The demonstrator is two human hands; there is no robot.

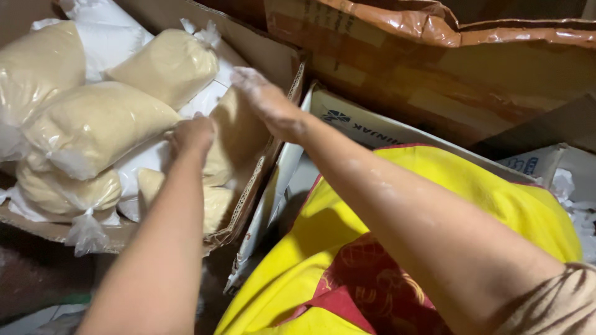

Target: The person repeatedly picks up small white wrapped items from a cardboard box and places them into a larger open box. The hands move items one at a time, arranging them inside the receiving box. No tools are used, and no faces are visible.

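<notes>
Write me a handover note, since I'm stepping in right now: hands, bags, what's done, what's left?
Left hand: down among the bags, fingers hidden, grip unclear.
Right hand: flat and open over the box's right wall, holding nothing.
Clear bags of tan powder lie piled in the open cardboard box, white bags between them.
Done: box nearly full.
Left: the bag under the left hand looks unsettled.

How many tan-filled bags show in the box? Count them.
6: top left, top middle, centre, lower left, under the hands, bottom. More may be hidden.
</notes>
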